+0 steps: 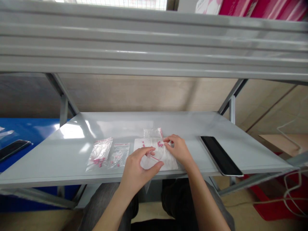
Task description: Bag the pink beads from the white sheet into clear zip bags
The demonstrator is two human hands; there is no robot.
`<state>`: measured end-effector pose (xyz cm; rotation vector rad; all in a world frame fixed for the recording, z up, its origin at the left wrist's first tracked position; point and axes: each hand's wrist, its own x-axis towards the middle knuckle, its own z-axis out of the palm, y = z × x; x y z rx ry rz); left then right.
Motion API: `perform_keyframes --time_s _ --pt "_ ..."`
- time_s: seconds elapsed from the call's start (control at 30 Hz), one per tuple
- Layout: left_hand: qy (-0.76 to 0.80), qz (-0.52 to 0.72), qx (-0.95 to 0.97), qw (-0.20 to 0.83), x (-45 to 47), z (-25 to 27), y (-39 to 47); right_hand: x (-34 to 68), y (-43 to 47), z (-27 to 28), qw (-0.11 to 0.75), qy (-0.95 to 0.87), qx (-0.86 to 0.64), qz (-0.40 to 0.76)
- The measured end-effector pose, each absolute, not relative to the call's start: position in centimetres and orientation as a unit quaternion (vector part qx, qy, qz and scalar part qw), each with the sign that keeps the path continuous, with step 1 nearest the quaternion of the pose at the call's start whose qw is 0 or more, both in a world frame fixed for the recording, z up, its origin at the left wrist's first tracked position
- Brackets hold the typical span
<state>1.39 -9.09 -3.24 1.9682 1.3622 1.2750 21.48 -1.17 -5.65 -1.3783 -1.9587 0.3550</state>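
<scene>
My left hand (141,163) is curled round a small clear zip bag (154,158) with a red line at its mouth, thumb and fingers on either side of it. Small pink beads (160,144) lie in a cluster on a white paper sheet (172,163). At the right edge of that cluster is my right hand (177,149), its thumb and index finger brought close together; anything between their tips is too small to make out. A few more pink beads (143,144) sit on the paper's left part.
Two clear bags with pink pieces, a fuller one (99,154) and a flatter one (119,155), lie left on the grey shelf (115,125). Another clear bag (152,132) lies behind the paper. A dark tablet (220,155) rests at right. An upper shelf (154,45) spans overhead.
</scene>
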Motion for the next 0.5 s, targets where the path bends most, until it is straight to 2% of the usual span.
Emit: perform_keyframes --time_s 0.17,0.3,0.43,0.5 --pt "0.490 0.457 0.712 0.210 1.4 -3.1 -9.2 20.8 -1.2 -5.9 0.343 -0.760 -0.535 0.137" --pt "0.492 0.457 0.711 0.210 1.4 -3.0 -9.2 20.6 -1.6 -5.2 0.373 -0.743 -0.539 0.135" --pt "0.493 0.456 0.709 0.213 1.5 -2.9 -9.2 20.4 -3.3 -3.1 0.461 -0.737 -0.425 0.252" --pt "0.492 0.459 0.710 0.209 1.5 -2.9 -9.2 20.2 -4.2 -2.0 0.472 -0.746 -0.344 0.321"
